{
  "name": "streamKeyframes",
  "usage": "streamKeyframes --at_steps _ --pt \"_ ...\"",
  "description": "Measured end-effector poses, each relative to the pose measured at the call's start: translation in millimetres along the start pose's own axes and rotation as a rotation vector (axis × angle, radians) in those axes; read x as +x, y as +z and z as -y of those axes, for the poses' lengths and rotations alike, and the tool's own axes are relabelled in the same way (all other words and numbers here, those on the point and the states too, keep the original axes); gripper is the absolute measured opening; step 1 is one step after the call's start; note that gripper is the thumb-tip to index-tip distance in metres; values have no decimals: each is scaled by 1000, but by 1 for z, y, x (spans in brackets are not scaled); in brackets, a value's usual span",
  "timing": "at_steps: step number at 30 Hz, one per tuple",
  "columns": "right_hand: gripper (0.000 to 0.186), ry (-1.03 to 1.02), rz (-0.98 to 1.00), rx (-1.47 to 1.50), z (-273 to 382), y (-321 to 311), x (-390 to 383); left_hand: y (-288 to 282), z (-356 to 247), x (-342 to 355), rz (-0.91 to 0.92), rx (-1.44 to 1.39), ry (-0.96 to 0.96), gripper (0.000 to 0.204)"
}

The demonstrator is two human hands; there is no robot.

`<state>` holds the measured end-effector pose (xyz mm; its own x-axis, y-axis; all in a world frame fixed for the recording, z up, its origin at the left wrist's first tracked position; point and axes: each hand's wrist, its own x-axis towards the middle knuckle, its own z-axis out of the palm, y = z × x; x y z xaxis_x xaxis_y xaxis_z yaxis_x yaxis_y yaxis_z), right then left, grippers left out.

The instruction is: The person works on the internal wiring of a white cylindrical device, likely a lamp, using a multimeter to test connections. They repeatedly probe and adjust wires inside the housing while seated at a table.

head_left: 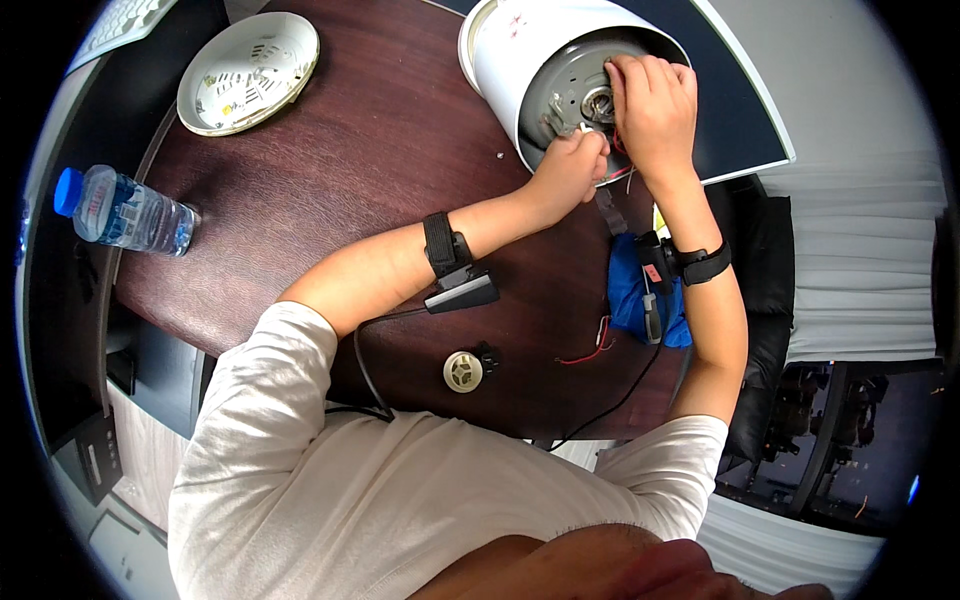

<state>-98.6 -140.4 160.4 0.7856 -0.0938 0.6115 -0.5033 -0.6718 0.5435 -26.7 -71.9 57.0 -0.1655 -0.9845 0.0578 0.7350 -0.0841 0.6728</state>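
A white cylindrical appliance body (510,55) lies on its side at the far right of the table, its open end toward me. Inside it is a grey metal underside (560,85) with a round central fitting (598,105) and loose red wires (618,142). At the lower rim, my left hand (572,168) is closed in a pinch on a small white piece (586,128). My right hand (655,110) reaches into the opening with bent fingers pressed together beside the fitting; its fingertips partly hide what they grip.
A shallow white round cover (250,75) stands far left, with a water bottle (140,215) lying nearer. Close to me are a small round cream part (462,371) and a red-black wire (590,352). A grey-handled screwdriver (652,318) lies on blue cloth (628,290). Cables trail from both wrist devices.
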Motion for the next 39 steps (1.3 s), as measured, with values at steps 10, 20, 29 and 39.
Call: streamKeyframes --at_steps 10,20,29,39 --pt "37 134 -68 112 -39 -11 25 -2 -2 1 -12 52 -38 20" --pt "18 230 82 436 -40 -15 35 2 -4 -3 -53 147 -56 22" --pt "40 221 133 353 -40 -24 25 2 4 -3 -49 125 -54 22" --pt "43 200 123 365 -44 -19 27 0 0 0 -15 168 -46 23"
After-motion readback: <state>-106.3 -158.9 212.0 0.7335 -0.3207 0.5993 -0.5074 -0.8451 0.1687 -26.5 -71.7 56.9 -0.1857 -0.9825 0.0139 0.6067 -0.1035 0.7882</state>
